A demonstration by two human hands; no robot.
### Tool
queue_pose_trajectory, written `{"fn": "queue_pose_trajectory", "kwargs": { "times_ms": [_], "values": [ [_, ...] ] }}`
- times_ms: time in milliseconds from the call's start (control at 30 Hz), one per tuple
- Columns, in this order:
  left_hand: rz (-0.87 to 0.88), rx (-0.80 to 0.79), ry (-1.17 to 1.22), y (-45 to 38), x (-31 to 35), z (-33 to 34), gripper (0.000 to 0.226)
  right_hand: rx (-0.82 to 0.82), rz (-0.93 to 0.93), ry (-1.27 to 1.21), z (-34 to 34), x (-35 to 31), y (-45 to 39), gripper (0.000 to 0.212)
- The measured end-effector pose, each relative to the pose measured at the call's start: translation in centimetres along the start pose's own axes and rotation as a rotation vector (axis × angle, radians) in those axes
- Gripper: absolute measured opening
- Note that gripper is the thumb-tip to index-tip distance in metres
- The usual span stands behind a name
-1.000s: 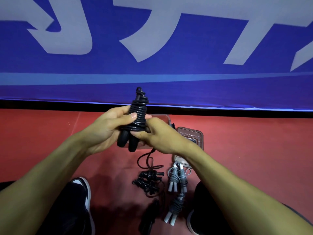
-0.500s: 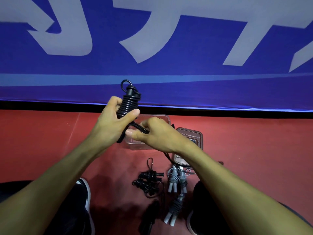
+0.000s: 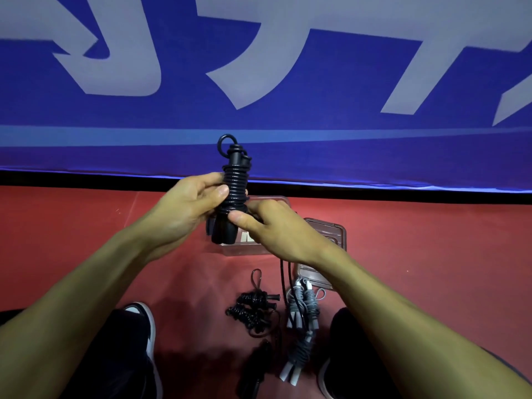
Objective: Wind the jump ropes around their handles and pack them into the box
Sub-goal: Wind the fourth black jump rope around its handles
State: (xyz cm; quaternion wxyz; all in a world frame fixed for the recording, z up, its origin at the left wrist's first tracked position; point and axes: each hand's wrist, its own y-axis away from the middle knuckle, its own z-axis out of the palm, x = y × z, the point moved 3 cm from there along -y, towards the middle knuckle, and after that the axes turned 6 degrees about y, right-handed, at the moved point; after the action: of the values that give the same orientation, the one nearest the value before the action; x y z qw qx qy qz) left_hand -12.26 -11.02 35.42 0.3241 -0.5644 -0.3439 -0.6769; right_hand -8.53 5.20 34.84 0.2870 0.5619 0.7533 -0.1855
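Note:
I hold a black jump rope [image 3: 234, 185] upright in front of me, its cord coiled tightly around the paired handles. My left hand [image 3: 187, 208] grips the coiled part from the left. My right hand [image 3: 270, 226] pinches the cord at the bottom of the coil, and a loose strand hangs down from it toward the floor. Behind my hands a clear plastic box [image 3: 244, 249] sits on the red floor, mostly hidden. Its lid [image 3: 331, 231] lies just right of it. Two wound black ropes [image 3: 253, 308] and two wound grey ropes [image 3: 302, 309] lie on the floor nearer me.
A blue banner with white letters [image 3: 259, 82] stands along the back, its bottom edge at the red floor [image 3: 431, 254]. My shoes [image 3: 146, 323] and dark trousers flank the ropes on both sides. Another dark rope [image 3: 253, 370] lies in shadow at the bottom.
The black rope bundle tipped left and rose, then came back upright and lower. My right hand carried the cord around the handles and now pinches it at the coil's base.

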Motion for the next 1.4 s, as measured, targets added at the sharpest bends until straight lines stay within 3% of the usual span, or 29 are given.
{"fn": "queue_pose_trajectory", "kwargs": {
  "times_ms": [133,333,467,567,667,833,1000,1167,1300,1400],
  "values": [
    [0.027,0.037,-0.084,0.1,0.1,-0.3,0.030,0.011,0.040,0.058,0.3,0.8,-0.2,0.072],
    [0.061,0.272,-0.229,0.0,-0.4,-0.4,0.052,-0.021,-0.013,-0.006,-0.1,0.4,0.1,0.041],
    [0.070,0.346,-0.181,0.1,-1.0,0.1,0.062,0.048,-0.042,0.003,0.5,0.2,-0.4,0.043],
    [0.081,0.344,-0.151,0.4,-1.4,0.7,0.063,0.097,-0.036,0.050,1.1,0.3,-0.5,0.048],
    [0.045,0.316,-0.112,0.2,-1.7,1.4,0.049,0.096,-0.005,0.108,1.2,0.7,-0.4,0.052],
    [-0.031,0.223,0.232,-0.1,-1.2,1.2,0.036,0.119,0.094,0.068,-0.2,1.1,-0.3,0.063],
    [0.068,0.219,0.088,-0.1,-0.5,0.5,0.036,0.128,0.160,0.118,-0.5,1.2,-0.1,0.069],
    [0.142,0.329,0.068,-0.1,-0.6,0.4,0.049,0.067,0.016,0.086,0.4,-0.1,-0.1,0.056],
    [0.090,0.368,-0.050,-0.1,-1.3,1.1,0.063,0.062,0.030,0.106,1.2,-0.3,0.0,0.071],
    [0.019,0.305,0.039,-0.2,-1.5,1.5,0.056,0.070,0.022,0.109,0.7,0.1,0.0,0.060]
  ]
}}
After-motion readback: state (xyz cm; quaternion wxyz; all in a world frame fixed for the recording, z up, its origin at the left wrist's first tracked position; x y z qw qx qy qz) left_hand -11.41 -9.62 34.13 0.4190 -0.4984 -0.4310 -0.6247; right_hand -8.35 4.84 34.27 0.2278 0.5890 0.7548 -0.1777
